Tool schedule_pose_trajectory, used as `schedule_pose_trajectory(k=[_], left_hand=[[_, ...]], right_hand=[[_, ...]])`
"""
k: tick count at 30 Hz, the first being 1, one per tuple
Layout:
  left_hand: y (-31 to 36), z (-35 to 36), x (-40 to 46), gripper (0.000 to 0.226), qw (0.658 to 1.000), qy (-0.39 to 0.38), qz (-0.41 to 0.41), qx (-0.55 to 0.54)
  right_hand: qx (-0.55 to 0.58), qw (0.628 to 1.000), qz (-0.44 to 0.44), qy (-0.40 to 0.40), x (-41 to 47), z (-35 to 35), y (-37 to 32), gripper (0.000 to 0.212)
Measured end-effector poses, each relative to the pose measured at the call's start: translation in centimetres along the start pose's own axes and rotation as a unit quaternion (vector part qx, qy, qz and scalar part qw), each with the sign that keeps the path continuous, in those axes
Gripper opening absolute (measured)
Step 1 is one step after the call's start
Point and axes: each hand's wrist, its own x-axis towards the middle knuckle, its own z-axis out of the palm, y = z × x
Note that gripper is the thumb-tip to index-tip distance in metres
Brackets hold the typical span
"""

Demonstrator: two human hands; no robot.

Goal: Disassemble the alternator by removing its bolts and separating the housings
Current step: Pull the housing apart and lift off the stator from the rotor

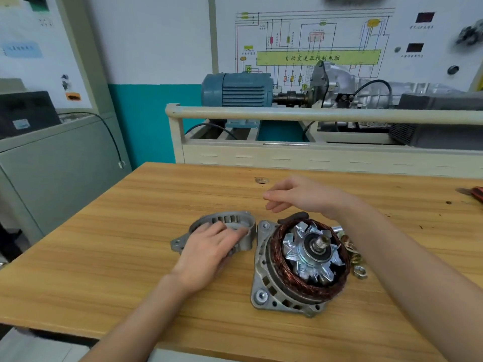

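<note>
Aluminium housing (230, 226) lies under left-hand fingers (222, 231).

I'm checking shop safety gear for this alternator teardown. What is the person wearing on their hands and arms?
Nothing that shows. The left hand and the right hand are both bare, with no gloves. Both forearms are uncovered as far as the frame's lower edge, so no sleeve or cuff is in view. No watch, ring, wristband or bandage can be seen on either.
</note>
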Motion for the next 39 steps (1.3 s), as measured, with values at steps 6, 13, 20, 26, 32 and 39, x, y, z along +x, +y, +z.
schedule_pose_trajectory(k=[6,13,20,26,32,39], left_hand=[[0.3,1.4,-0.9,0.054,0.998,-0.055,0.024,-0.006],[0.7,0.8,-0.6,0.054,0.983,-0.153,-0.039,-0.092],[2.1,-3.1,3.4,0.028,0.969,-0.112,-0.134,-0.175],[6.9,-4.0,7.1,0.115,0.912,-0.182,-0.16,-0.331],[8.5,-1.7,6.4,0.145,0.911,-0.185,-0.149,-0.337],[8.5,-0.7,5.8,0.137,0.88,-0.114,-0.175,-0.427]], right_hand=[[0.038,0.999,-0.003,0.019,-0.3,0.2,1.3,0.024],[0.097,0.993,-0.009,0.062,-1.8,0.2,2.4,0.017],[0.135,0.982,-0.012,0.128,-5.8,-1.3,4.1,0.015],[0.136,0.978,-0.065,0.146,-9.2,-1.0,7.4,0.03],[0.061,0.994,-0.082,-0.037,-10.2,1.3,12.0,0.131],[0.107,0.977,-0.154,0.103,-9.1,3.8,13.1,0.118]])
